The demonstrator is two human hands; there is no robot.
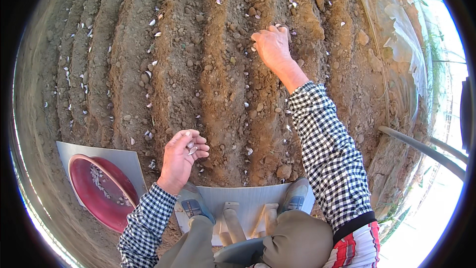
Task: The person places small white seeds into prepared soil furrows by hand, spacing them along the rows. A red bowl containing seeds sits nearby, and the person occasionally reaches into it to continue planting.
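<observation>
My left hand (181, 156) is half curled, palm up, over a ridge of soil, with a few pale garlic cloves (192, 149) held in its fingers. Farther out and to the right, my right hand (272, 45) reaches down to a furrow with its fingers bent and closed. A garlic clove (278, 25) shows at its fingertips, though the fingers partly hide it. Another whitish clove (254, 48) peeks out beside the thumb. More cloves, such as one near my feet (249, 151), lie spaced along the furrows.
A dark red basin (88, 196) with cloves inside rests on a metal sheet (130, 160) at the left. Both shoes (194, 201) stand on another metal sheet (248, 193), beside wooden pieces (233, 223). Plastic film (404, 39) and a curved pipe (421, 148) border the right side.
</observation>
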